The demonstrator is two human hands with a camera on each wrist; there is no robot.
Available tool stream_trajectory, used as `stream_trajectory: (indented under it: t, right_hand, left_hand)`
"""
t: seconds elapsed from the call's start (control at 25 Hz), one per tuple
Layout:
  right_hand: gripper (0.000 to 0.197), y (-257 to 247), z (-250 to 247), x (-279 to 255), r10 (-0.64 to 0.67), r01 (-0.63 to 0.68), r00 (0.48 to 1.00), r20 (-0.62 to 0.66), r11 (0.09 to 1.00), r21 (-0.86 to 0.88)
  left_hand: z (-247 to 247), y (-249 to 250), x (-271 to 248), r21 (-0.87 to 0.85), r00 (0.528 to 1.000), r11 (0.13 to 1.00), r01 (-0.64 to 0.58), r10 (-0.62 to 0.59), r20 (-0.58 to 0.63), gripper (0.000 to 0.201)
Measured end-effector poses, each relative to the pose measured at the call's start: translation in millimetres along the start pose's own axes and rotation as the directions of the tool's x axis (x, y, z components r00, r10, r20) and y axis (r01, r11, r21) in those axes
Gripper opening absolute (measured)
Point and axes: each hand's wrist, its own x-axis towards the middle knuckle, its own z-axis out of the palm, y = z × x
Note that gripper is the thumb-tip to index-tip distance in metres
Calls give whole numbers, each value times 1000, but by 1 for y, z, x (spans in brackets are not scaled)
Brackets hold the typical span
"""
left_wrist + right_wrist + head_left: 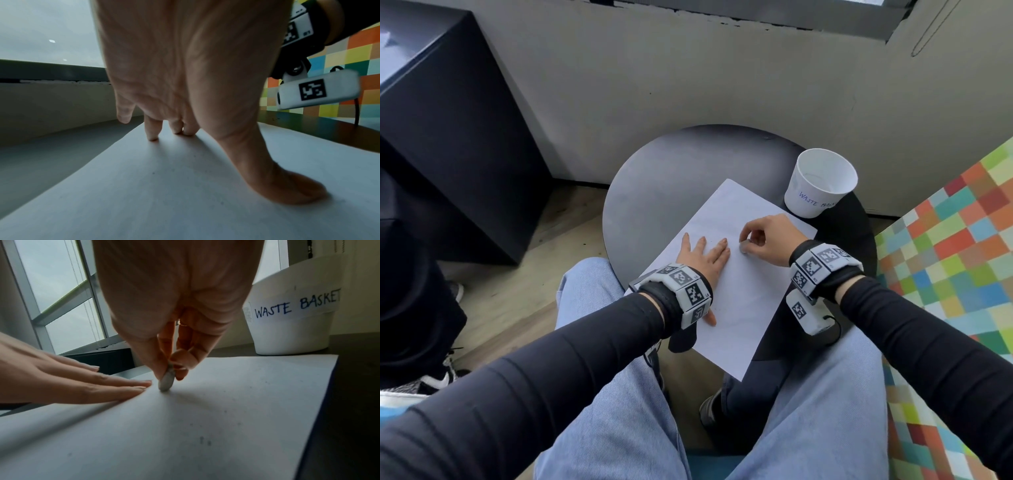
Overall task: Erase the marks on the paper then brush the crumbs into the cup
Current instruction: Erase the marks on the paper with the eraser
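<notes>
White paper lies skewed on the round dark bench, near corner overhanging, few dark specks on it. Left hand flat, fingers straight, pressing the sheet; right hand grip pinches a small grey eraser tip-down on paper, just right of left fingertips. Far right: white cup marked "WASTE BASKET", upright by the paper's far corner.

A round dark bench stands near a pale grey wall. Above the wall, at the far side, there is a window with metal frames and grey daylight. The floor is light wood. A large black cabinet stands at the left. At the right is a surface of many coloured squares.
</notes>
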Motion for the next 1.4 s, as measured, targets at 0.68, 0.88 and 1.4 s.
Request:
stream_trajectory:
  t: [0.68,0.88,1.4]
  right_hand:
    - [4,-35,34,-110,154,-144,987,-35,969,198]
    - [4,-32,38,-108,151,-126,982,-112,970,206]
    - [5,-65,58,-95,-100,93,995,23,972,217]
  left_hand:
    - [18,-22,-16,-176,1000,984,-3,2,-6,136]
    - [28,-46,-25,-154,992,982,-106,114,44,135]
    - [28,-32,-20,-126,998,991,-38,44,45,132]
